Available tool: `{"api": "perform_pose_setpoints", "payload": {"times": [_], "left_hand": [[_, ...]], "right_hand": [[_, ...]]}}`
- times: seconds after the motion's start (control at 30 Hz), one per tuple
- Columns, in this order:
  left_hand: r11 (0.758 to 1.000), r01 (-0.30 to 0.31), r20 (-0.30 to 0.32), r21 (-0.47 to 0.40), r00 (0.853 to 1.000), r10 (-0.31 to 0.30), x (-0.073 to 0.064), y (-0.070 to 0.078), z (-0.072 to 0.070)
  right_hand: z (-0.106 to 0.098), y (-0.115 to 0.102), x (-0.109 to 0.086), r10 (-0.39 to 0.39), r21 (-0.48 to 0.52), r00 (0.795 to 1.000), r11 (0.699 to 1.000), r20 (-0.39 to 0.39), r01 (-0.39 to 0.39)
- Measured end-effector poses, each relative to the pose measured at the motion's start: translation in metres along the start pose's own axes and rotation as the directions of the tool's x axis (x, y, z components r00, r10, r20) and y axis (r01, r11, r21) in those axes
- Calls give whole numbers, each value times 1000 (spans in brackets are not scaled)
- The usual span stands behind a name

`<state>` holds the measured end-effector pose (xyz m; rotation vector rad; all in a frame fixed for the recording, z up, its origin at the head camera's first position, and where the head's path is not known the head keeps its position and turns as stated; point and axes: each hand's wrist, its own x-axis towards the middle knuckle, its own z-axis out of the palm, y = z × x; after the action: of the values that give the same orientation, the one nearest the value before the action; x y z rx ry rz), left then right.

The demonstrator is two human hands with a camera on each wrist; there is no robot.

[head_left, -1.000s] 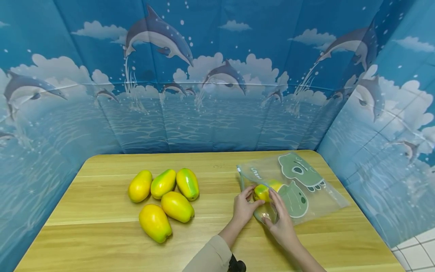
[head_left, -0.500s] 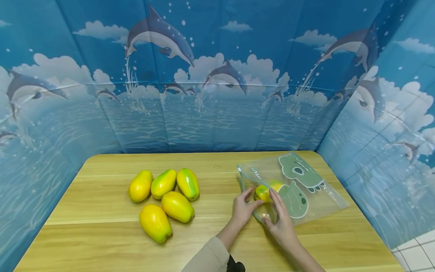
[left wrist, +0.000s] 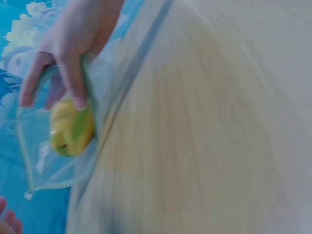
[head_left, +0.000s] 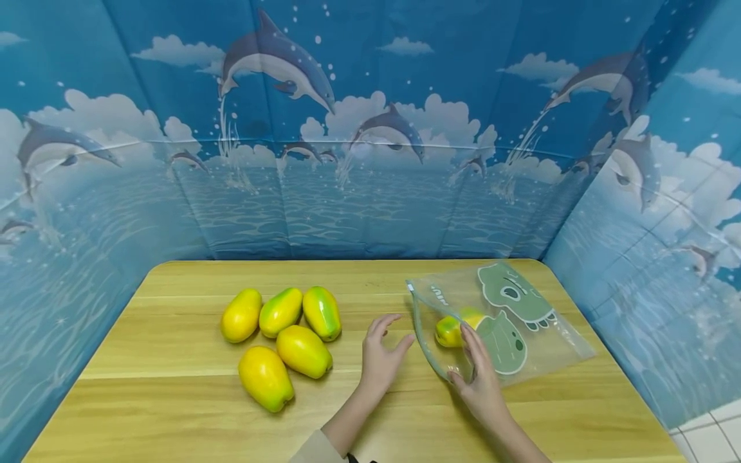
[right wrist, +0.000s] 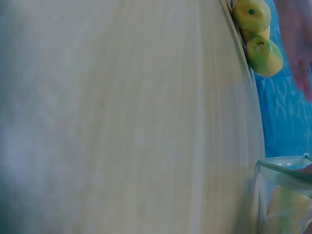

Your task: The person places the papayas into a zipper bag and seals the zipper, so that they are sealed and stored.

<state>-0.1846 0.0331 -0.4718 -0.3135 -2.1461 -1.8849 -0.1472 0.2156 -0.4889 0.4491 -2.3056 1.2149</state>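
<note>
Blue dolphin-print fabric backdrop (head_left: 370,212) behind light wood-grain surface (head_left: 173,424). R hand (head_left: 482,389) grips rim of clear plastic zip bag (head_left: 547,357) w/ green dino print; L hand (head_left: 381,361), thumb & fingers spread, just beside its mouth. One oval yellow-green fruit (head_left: 448,332) inside bag, nr mouth. Five loose yellow-green fruits (head_left: 303,352) grouped on surface, well to L.

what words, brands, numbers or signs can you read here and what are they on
Small white lettering on the clear bag: too small and slanted to read for certain.
No other text is legible on the loose fruits, table or dolphin backdrop.
</note>
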Motion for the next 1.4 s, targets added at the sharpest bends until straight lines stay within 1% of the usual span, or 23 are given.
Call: {"api": "perform_pose_setpoints", "payload": {"times": [0.07,0.23,0.3,0.4,0.57,0.63,0.8,0.9,0.97,1.1,1.17,1.27,1.33,1.4], "left_hand": [[999,-26,-15,21,1000,26,-4,4,-11],[994,-49,-86,98,995,58,-16,11,-37],[991,-56,-115,124,991,70,-21,13,-46],[984,-83,-156,156,982,108,-29,12,-58],[965,-118,-228,234,958,172,-43,7,-75],[955,-138,-257,263,944,207,-48,5,-81],[945,-167,-322,280,912,256,-60,4,-92],[945,-157,-358,286,898,257,-66,4,-97],[942,-151,-384,300,885,264,-70,4,-101],[933,-134,-446,334,850,282,-74,9,-106],[930,-118,-471,348,835,283,-76,12,-109],[930,-80,-503,358,823,265,-78,12,-115],[930,-43,-525,366,815,244,-80,9,-118],[932,3,-555,362,804,213,-82,4,-121]], "right_hand": [[0,1,-1,8,2,1000,1000,1,-8],[1,2,-2,19,6,1000,1000,3,-19],[0,2,-1,29,1,1000,1000,5,-29],[0,2,-1,40,-8,999,999,6,-40],[0,2,0,30,-13,1000,999,1,-30],[1,2,0,28,-13,1000,1000,1,-28],[1,2,0,40,-3,999,999,6,-40],[1,3,0,51,1,999,999,8,-51],[1,3,0,55,0,998,998,8,-55],[1,2,0,54,-6,999,999,9,-54],[1,2,0,52,-9,999,999,8,-52],[1,3,0,51,-12,999,999,6,-51],[1,2,0,51,-10,999,999,4,-51],[1,2,0,51,-8,999,999,4,-51]]}}
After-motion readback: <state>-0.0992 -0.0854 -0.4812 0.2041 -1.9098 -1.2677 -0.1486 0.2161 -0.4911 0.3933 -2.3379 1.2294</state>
